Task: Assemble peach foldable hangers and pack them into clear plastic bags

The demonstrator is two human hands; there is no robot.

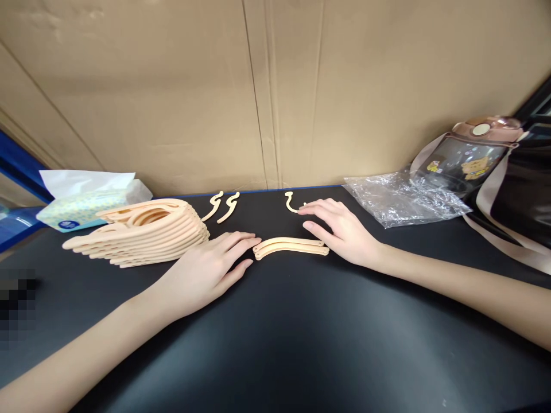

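Two curved cream plastic bars (290,245) lie side by side on the black tabletop between my hands. My left hand (215,264) rests at their left end, its fingers stretched out and apart, with nothing held. On the other side my right hand (338,229) is open, its fingers reaching toward a cream plastic hook (290,202) behind the bars; whether a fingertip touches it I cannot tell. Two small S-curved cream pieces (221,206) lie farther left. Beside my left hand stands a stack of cream plastic clothes hangers (146,235).
At the back left is a tissue pack (81,201). A crumpled clear plastic bag (404,198) lies at the back right, against a strapped drinking bottle (469,155) and a dark bag (525,195). A cardboard wall (193,92) rises behind the black table (293,338).
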